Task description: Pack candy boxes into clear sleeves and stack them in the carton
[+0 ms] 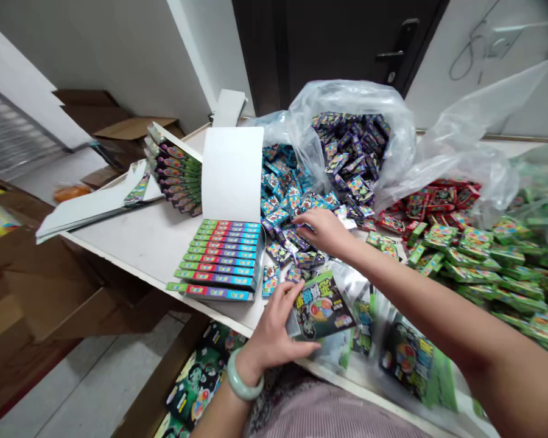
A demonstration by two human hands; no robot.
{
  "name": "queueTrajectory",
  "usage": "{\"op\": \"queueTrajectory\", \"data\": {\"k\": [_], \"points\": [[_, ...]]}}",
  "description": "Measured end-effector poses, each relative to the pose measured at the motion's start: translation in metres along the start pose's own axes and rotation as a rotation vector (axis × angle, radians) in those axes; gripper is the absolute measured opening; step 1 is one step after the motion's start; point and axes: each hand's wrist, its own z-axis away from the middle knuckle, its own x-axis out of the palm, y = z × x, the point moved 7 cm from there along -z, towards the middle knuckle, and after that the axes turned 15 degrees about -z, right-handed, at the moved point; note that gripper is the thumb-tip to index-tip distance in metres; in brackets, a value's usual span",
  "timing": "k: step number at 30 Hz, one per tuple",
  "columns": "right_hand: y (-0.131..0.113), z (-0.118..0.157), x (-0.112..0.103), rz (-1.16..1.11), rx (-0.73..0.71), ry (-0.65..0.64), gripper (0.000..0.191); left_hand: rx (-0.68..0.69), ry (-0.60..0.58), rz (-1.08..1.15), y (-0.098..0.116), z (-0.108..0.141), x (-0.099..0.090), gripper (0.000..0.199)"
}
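My left hand [278,331], with a pale green bangle on its wrist, grips a black and green printed packet [323,307] with clear plastic at its edges. Fingers lie along the packet's left side and the thumb along its bottom. My right hand [324,231] is over the heap of small boxes, its fingers curved and slightly apart, with nothing visible between them. Around it lie small blue boxes [278,198] and small purple boxes [296,240]. To the left stands a neat stack of packed small boxes [219,261] in overlapping rows, below a raised white card [232,173].
A clear bag of purple boxes [354,146] stands at the back. Red boxes [438,201] and green boxes [497,261] are heaped at right. More printed packets [406,356] lie at the front edge. A fanned stack [178,173] stands left; an open carton [201,389] sits below.
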Motion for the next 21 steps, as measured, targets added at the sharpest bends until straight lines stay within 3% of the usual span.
{"op": "queueTrajectory", "data": {"k": [2, 5, 8, 10, 13, 15, 18, 21], "points": [[0.0, -0.046, 0.034, 0.257, 0.008, -0.114, 0.026, -0.009, 0.003, 0.001, -0.005, 0.007, -0.003, 0.107], [0.008, -0.089, 0.07, 0.318, 0.044, -0.13, 0.028, -0.049, 0.004, -0.02, -0.017, 0.019, -0.005, 0.108], [0.015, -0.102, 0.081, 0.3, 0.064, -0.123, 0.027, -0.076, 0.009, -0.029, -0.026, 0.027, -0.005, 0.109], [0.016, -0.1, 0.073, 0.273, 0.077, -0.103, 0.025, -0.071, 0.023, -0.029, -0.029, 0.028, -0.006, 0.109], [0.014, -0.08, 0.04, 0.199, 0.124, -0.016, 0.021, -0.049, 0.051, -0.037, -0.03, 0.025, -0.008, 0.105], [0.015, -0.053, 0.013, -0.022, 0.191, 0.072, 0.02, -0.035, 0.07, -0.053, -0.03, 0.022, -0.009, 0.101], [0.025, 0.007, -0.013, -0.512, 0.308, 0.136, 0.026, -0.008, 0.094, -0.093, -0.028, 0.016, -0.009, 0.097], [0.04, 0.078, -0.029, -0.857, 0.429, 0.134, 0.027, 0.043, 0.098, -0.153, -0.023, 0.009, -0.007, 0.094]]}}
